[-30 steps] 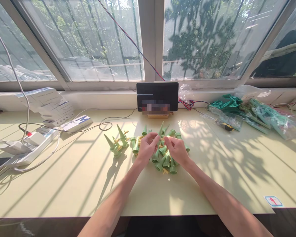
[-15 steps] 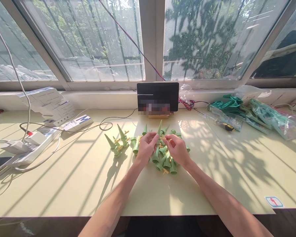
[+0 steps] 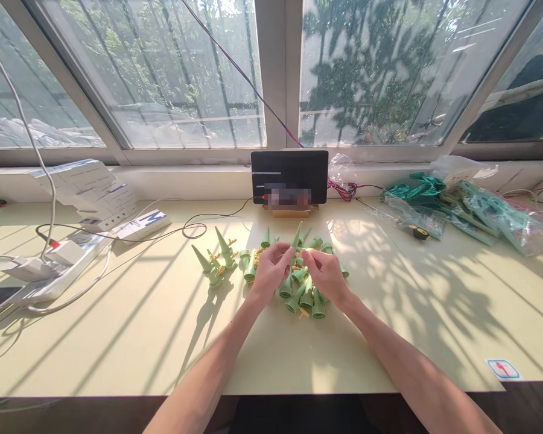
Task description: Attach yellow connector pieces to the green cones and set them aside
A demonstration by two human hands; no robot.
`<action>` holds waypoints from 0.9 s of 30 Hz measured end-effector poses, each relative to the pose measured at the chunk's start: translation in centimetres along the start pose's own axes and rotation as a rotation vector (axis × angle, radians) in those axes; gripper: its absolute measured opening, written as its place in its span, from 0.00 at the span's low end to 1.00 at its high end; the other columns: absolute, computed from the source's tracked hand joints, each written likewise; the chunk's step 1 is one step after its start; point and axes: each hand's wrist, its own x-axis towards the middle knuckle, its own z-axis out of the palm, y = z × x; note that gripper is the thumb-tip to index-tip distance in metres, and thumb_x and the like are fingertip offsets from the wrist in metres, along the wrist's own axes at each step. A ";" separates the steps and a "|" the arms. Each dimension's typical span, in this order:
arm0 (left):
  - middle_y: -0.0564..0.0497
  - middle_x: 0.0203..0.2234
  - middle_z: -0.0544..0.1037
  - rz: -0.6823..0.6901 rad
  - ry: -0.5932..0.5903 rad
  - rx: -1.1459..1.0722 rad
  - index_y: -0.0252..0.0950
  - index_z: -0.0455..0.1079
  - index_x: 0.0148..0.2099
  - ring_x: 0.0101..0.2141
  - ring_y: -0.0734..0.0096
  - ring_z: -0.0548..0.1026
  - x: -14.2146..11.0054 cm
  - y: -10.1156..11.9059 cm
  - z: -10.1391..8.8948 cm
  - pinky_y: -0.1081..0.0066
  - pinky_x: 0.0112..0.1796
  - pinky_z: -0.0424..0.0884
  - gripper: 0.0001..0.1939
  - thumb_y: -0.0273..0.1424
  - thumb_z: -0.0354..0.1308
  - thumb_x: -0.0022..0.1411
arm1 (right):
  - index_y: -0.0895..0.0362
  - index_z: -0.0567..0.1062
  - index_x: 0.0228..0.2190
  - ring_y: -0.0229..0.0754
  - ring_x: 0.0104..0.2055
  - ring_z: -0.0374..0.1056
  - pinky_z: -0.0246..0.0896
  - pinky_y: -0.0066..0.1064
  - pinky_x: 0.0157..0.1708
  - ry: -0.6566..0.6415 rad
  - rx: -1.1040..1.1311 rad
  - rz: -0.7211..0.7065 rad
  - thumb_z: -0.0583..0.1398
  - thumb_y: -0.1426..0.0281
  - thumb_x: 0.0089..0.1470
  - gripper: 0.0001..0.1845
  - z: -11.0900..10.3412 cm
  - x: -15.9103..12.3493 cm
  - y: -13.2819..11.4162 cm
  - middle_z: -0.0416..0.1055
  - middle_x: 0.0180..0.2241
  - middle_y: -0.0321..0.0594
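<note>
My left hand [image 3: 271, 269] is closed around a green plastic cone [image 3: 296, 236], whose pointed tip sticks up above the fingers. Close beside it, my right hand [image 3: 327, 275] is closed in a pinch against the cone's side. A small yellow piece seems to be between its fingertips, mostly hidden. Under and around both hands lies a pile of loose green cones [image 3: 306, 298], several with their hollow ends facing me. Small yellow pieces [image 3: 303, 313] lie among them. Left of the pile, several green cones [image 3: 225, 251] stand upright with yellow pieces sticking out of their sides.
A dark tablet [image 3: 289, 175] stands at the back by the window. On the left are white boxes [image 3: 141, 226], a power strip [image 3: 67, 274] and loose cables. Plastic bags with green items [image 3: 493, 211] and a black-yellow tool [image 3: 419, 232] lie at the back right.
The cone in my left hand has tilted slightly to the right. My right fingers have curled tighter, and the yellow piece at their tips is less visible. The pile is unchanged.
</note>
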 end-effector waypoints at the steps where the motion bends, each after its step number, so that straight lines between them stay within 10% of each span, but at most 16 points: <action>1: 0.52 0.32 0.74 0.000 0.001 -0.001 0.37 0.71 0.39 0.18 0.82 0.65 0.0 0.0 0.0 0.77 0.16 0.59 0.17 0.45 0.63 0.56 | 0.57 0.66 0.19 0.33 0.20 0.46 0.44 0.29 0.21 0.001 0.000 0.001 0.51 0.57 0.65 0.26 0.0 0.0 0.0 0.48 0.16 0.29; 11: 0.52 0.32 0.73 -0.012 0.063 -0.038 0.36 0.70 0.39 0.17 0.83 0.63 0.2 0.0 -0.1 0.77 0.16 0.60 0.19 0.45 0.64 0.55 | 0.57 0.73 0.40 0.34 0.24 0.61 0.58 0.28 0.24 0.002 0.036 -0.016 0.57 0.60 0.62 0.14 -0.3 0.1 -0.3 0.72 0.34 0.41; 27: 0.52 0.32 0.73 -0.001 0.018 -0.004 0.37 0.70 0.40 0.18 0.82 0.65 0.1 0.1 -0.1 0.77 0.17 0.60 0.18 0.45 0.64 0.55 | 0.56 0.68 0.27 0.35 0.22 0.53 0.50 0.28 0.23 -0.011 0.004 -0.015 0.52 0.60 0.65 0.18 -0.3 0.1 0.2 0.60 0.20 0.32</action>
